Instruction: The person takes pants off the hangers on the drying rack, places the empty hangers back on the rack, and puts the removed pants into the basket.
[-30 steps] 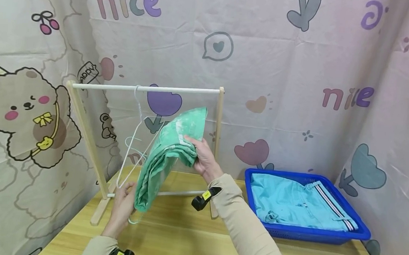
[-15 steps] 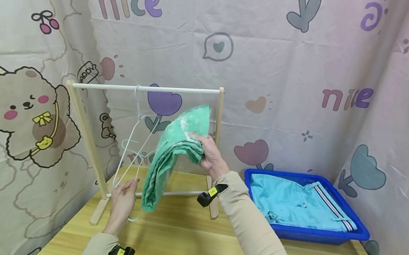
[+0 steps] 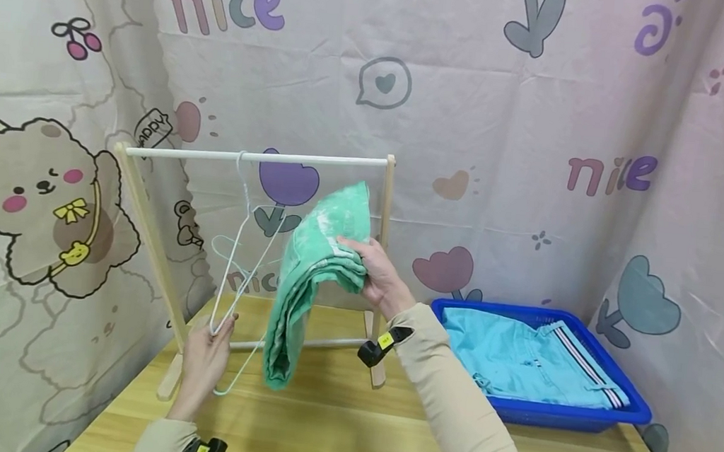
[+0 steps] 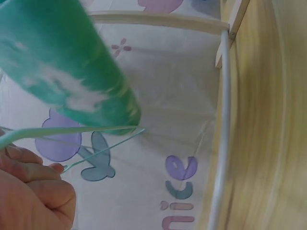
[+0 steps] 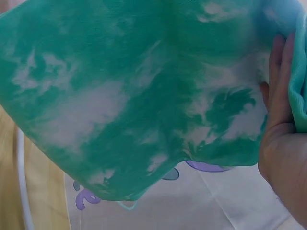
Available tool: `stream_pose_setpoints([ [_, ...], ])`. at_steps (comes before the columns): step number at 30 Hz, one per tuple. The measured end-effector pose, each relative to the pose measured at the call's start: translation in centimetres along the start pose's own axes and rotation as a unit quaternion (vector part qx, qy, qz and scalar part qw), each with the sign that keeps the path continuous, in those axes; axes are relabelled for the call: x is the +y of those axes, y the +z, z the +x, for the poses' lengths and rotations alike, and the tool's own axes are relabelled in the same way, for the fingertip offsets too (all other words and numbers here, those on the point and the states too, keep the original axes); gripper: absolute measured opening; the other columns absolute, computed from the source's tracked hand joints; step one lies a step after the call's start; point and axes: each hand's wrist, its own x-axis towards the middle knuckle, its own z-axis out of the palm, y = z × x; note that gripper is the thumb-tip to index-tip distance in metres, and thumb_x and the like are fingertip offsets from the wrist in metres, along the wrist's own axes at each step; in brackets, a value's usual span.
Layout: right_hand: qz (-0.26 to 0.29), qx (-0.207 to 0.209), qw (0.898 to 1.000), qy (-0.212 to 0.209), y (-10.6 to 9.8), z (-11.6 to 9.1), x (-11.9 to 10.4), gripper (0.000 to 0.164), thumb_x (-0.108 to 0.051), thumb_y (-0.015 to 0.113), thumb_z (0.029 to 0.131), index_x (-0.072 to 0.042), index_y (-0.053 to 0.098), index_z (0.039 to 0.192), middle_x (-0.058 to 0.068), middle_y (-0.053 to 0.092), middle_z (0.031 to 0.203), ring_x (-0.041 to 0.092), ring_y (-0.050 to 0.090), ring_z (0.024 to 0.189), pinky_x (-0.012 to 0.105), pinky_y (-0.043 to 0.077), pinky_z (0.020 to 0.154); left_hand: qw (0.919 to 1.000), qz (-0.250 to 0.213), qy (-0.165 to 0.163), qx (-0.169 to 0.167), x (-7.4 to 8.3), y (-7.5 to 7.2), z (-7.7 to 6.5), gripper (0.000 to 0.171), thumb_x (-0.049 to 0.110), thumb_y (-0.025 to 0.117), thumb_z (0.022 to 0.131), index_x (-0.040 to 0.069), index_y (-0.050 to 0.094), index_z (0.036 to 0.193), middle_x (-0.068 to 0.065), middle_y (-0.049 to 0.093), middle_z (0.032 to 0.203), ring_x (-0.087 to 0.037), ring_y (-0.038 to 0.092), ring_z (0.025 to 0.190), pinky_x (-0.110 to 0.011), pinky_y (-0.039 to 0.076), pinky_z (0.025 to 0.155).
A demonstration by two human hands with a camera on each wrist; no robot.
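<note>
My right hand (image 3: 385, 277) grips a folded green-and-white tie-dye garment (image 3: 329, 241), thumb on its upper face and fingers beneath. One long end of the garment droops toward the table. To its left, a white wire hanger (image 3: 229, 270) hangs by its hook from the rack bar. My left hand (image 3: 205, 355) is at that hanger's lower corner and pinches a pale green hanger (image 4: 48, 130), whose far end slopes down under the garment's side. In the right wrist view the tie-dye cloth (image 5: 120, 110) fills most of the picture, with the fingers (image 5: 283, 96) against it.
A wooden rack with a white top bar (image 3: 316, 159) and a lower rail (image 3: 327, 341) stands on the wooden table (image 3: 333, 429). At right, a blue basket (image 3: 564, 416) holds a light-blue garment (image 3: 511, 355) with a striped band. A printed curtain (image 3: 523, 125) encloses the table.
My right hand has carried the garment a little to the right, away from the white hanger. My left hand has shifted slightly left, and the pale green hanger has tilted and moved left with it.
</note>
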Motion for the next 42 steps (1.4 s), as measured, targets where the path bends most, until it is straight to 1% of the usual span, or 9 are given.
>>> stream_pose_setpoints([
  [5,-0.033,0.001,0.999,-0.006,-0.7,-0.2,-0.3,0.009,-0.008,0.053,0.098,-0.009,0.055,0.107,0.002,0.069,0.086,0.011,0.070,0.074,0.023,0.058,0.065,0.9999,-0.010,-0.005,-0.011,0.2,-1.2,0.1,0.035,0.030,0.052,0.103,0.003,0.072,0.115,-0.018,0.068,0.119,-0.004,0.037,0.051,-0.024,0.033,0.048],
  [9,-0.065,0.004,0.998,-0.004,-1.2,-0.3,-0.6,0.007,-0.008,0.054,0.097,-0.009,0.057,0.104,0.001,0.069,0.083,0.010,0.070,0.071,0.023,0.057,0.063,0.9989,-0.030,-0.026,-0.026,0.5,-2.3,0.0,0.036,0.030,0.051,0.103,0.006,0.069,0.122,-0.016,0.064,0.073,-0.005,0.026,0.038,-0.026,0.028,0.035],
  [17,-0.125,0.013,0.992,0.006,-2.1,-0.6,-1.3,0.007,-0.009,0.058,0.095,-0.010,0.058,0.102,-0.001,0.069,0.079,0.009,0.067,0.067,0.022,0.054,0.061,0.9992,-0.018,-0.034,-0.009,1.0,-4.0,0.5,0.035,0.026,0.053,0.102,0.001,0.069,0.121,-0.004,0.068,0.071,-0.005,0.036,0.043,-0.025,0.032,0.038],
  [19,-0.125,0.006,0.992,0.012,-2.2,-0.7,-1.5,0.009,-0.009,0.059,0.095,-0.010,0.058,0.104,0.000,0.069,0.081,0.009,0.068,0.068,0.022,0.055,0.062,0.9986,-0.027,-0.046,-0.007,1.2,-4.4,0.6,0.037,0.027,0.053,0.102,0.000,0.067,0.123,0.002,0.067,0.070,0.003,0.044,0.048,-0.020,0.036,0.040],
  [21,-0.121,-0.005,0.992,0.018,-2.4,-0.8,-1.7,0.010,-0.010,0.058,0.095,-0.009,0.058,0.106,0.001,0.069,0.083,0.010,0.068,0.069,0.023,0.056,0.063,0.9978,-0.033,-0.057,-0.009,1.3,-4.7,0.8,0.039,0.030,0.051,0.103,0.002,0.065,0.126,-0.002,0.074,0.094,0.007,0.051,0.057,-0.015,0.039,0.045],
  [25,-0.126,-0.017,0.991,0.029,-2.8,-1.1,-2.0,0.011,-0.010,0.057,0.097,-0.009,0.057,0.107,0.002,0.070,0.084,0.012,0.070,0.071,0.025,0.058,0.064,0.9974,-0.031,-0.065,-0.010,1.6,-5.2,1.0,0.044,0.034,0.047,0.103,0.004,0.062,0.132,-0.012,0.062,0.127,0.011,0.053,0.073,-0.013,0.041,0.052],
  [34,-0.174,-0.066,0.981,0.060,-4.4,-1.8,-3.6,0.013,-0.010,0.055,0.097,-0.008,0.058,0.110,0.004,0.072,0.085,0.015,0.071,0.070,0.028,0.058,0.064,0.9972,-0.042,-0.061,0.012,1.8,-5.4,1.1,0.042,0.033,0.048,0.103,0.004,0.064,0.129,-0.016,0.060,0.129,0.018,0.051,0.078,-0.011,0.040,0.054],
  [38,-0.192,-0.066,0.976,0.076,-4.9,-2.2,-4.3,0.017,-0.011,0.057,0.096,-0.008,0.057,0.113,0.003,0.072,0.085,0.014,0.072,0.069,0.028,0.058,0.063,0.9967,-0.042,-0.063,0.028,1.8,-5.5,1.4,0.039,0.032,0.050,0.102,0.006,0.066,0.127,0.006,0.073,0.100,0.012,0.052,0.068,-0.012,0.040,0.052],
  [42,-0.201,-0.069,0.973,0.090,-5.4,-2.6,-5.0,0.016,-0.008,0.056,0.096,-0.007,0.057,0.112,0.004,0.072,0.083,0.014,0.071,0.066,0.027,0.058,0.062,0.9963,-0.045,-0.063,0.036,1.7,-5.5,1.4,0.039,0.031,0.052,0.102,0.004,0.066,0.126,0.024,0.057,0.072,-0.001,0.045,0.055,-0.021,0.034,0.045],
])
